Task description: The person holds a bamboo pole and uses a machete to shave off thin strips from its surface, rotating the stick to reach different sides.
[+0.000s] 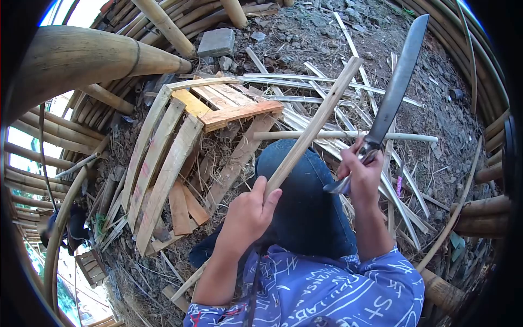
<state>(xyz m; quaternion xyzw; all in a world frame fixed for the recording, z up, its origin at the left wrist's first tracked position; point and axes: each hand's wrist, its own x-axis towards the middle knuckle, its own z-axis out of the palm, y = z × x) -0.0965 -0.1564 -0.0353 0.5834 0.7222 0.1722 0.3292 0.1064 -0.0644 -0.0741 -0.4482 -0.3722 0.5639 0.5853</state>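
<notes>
My left hand (249,213) is closed around the lower part of a wooden stick (317,121), which slants up and to the right across my knee. In my right hand (362,173) is the handle of a machete (399,79), its long dark blade pointing up and to the right. The blade and the stick are apart. Part of the handle shows below my right fingers. Beneath the stick is my bent knee in dark jeans (305,180).
A slatted wooden crate (163,158) lies on the left, with loose wood pieces (185,204) by it. Split bamboo strips (392,191) and a thin pale pole (397,136) litter the ground. A grey block (216,42) sits behind. Bamboo poles (103,52) surround the spot.
</notes>
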